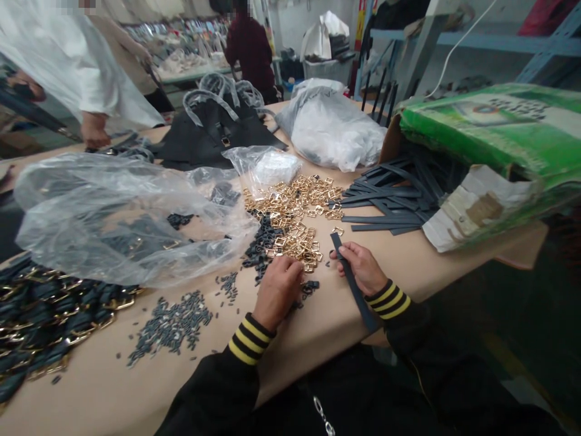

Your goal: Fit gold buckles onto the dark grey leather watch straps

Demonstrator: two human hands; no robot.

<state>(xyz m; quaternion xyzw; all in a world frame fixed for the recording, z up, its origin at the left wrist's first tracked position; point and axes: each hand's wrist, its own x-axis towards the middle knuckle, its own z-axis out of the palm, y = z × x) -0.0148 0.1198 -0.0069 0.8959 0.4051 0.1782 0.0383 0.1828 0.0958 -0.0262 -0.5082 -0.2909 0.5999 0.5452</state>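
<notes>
My right hand [363,266] grips a dark blue-black strap [351,284] between thumb and fingers; its upper end points at the buckles and its lower end hangs near the table edge. My left hand [279,289] is closed, fingertips down at the near side of a heap of gold buckles [297,239]. Whatever those fingertips pinch is hidden behind the hand. Small black loops [261,245] lie in a pile just left of the buckles, and a few more black loops [311,286] are beside my left fingers. One loose gold buckle [338,231] sits just beyond the strap's upper end.
More straps [385,197] spill from a green box [490,133] at right. Small dark pieces [175,321] and strap-and-buckle assemblies [40,315] lie at left. Clear plastic [131,218] covers the left middle. Behind are black bag parts [218,133], a stuffed plastic bag [333,124] and a white-sleeved person [95,85].
</notes>
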